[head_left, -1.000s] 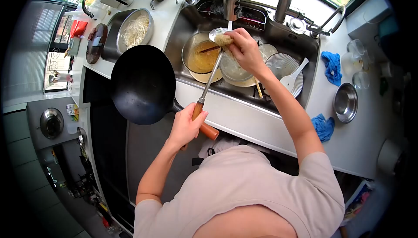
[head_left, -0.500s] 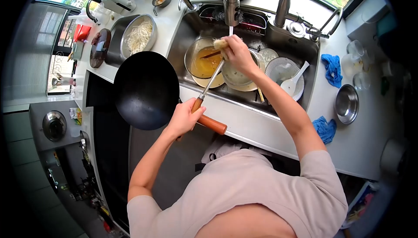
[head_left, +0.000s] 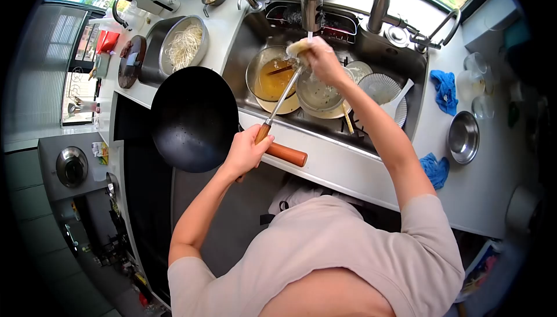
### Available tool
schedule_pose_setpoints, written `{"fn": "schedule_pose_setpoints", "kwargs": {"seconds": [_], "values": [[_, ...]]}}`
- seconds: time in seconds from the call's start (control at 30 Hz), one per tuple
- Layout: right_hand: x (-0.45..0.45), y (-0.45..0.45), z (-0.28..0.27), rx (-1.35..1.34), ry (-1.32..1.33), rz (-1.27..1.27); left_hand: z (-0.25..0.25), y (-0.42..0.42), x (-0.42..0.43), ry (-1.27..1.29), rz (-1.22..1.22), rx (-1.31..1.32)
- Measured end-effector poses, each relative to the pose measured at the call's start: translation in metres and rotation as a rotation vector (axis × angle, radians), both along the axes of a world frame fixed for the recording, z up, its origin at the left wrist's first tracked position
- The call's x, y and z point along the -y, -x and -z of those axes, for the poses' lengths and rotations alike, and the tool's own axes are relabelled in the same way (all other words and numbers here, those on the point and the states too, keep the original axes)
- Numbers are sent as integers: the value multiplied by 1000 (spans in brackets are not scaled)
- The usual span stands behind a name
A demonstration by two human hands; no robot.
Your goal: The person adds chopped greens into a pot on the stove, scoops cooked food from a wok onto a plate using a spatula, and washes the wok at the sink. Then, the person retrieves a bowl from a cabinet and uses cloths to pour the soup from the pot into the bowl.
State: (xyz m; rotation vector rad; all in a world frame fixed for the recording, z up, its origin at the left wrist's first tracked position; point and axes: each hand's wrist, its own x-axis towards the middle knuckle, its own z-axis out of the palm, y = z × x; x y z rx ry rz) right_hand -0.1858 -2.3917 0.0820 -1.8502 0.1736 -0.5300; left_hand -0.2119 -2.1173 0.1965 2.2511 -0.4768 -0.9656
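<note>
My left hand (head_left: 246, 151) is wrapped round the wooden handle of a long metal utensil (head_left: 284, 96), which slants up over the sink. A black wok (head_left: 195, 120) hangs left of that hand, its brown handle (head_left: 287, 154) passing by or under my fingers; whether they grip it too is hidden. My right hand (head_left: 326, 62) is closed on a pale sponge (head_left: 299, 48) at the utensil's upper end, under the faucet (head_left: 311, 4). The utensil's head is hidden by the sponge and water. Below lie a bowl of yellowish liquid (head_left: 271, 82) and a bowl of cloudy water (head_left: 319, 93).
In the sink (head_left: 238, 56) are also a ribbed plate (head_left: 380, 88) and a white spoon (head_left: 400, 98). Left stands a bowl of white sprouts (head_left: 184, 44) near a round board (head_left: 132, 62). Blue cloths (head_left: 444, 92) and a steel bowl (head_left: 463, 137) lie on the right counter.
The wok and its handle have shifted slightly right over the second. My right hand, with the sponge, has moved a little along the utensil's upper end.
</note>
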Motion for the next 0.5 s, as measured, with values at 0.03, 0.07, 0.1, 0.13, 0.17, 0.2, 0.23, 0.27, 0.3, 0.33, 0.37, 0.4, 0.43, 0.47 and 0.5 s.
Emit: {"fn": "schedule_pose_setpoints", "kwargs": {"seconds": [0.03,0.07,0.1,0.13,0.17,0.2,0.23,0.27,0.3,0.33,0.37,0.4,0.43,0.47,0.5], "values": [[11,0,7,55,75,113,1,2,0,1,-4,-8],[14,0,14,24,73,143,1,3,-1,6,-8,-9],[13,2,18,-12,70,168,1,4,-2,10,-17,-16],[1,6,14,63,108,159,3,5,-1,20,-41,-36],[-12,13,10,130,141,149,3,4,0,31,-38,-43],[-13,17,8,82,138,124,4,1,2,42,-34,-47],[-2,16,17,-13,33,114,3,3,0,44,-29,-63],[4,20,26,-35,15,164,-2,4,2,21,-4,-63],[13,15,30,-40,3,216,-2,2,3,21,-8,-65],[7,19,17,-5,25,203,-1,3,3,24,-20,-71],[-4,27,6,20,41,190,0,4,2,19,-32,-87],[-10,32,-2,57,88,171,4,2,0,63,-57,-125],[-6,31,7,9,49,187,7,2,-1,108,-52,-116],[4,30,21,-46,8,203,6,7,-4,98,-56,-135],[12,23,16,-74,-22,223,6,3,-1,102,-53,-130]]}}
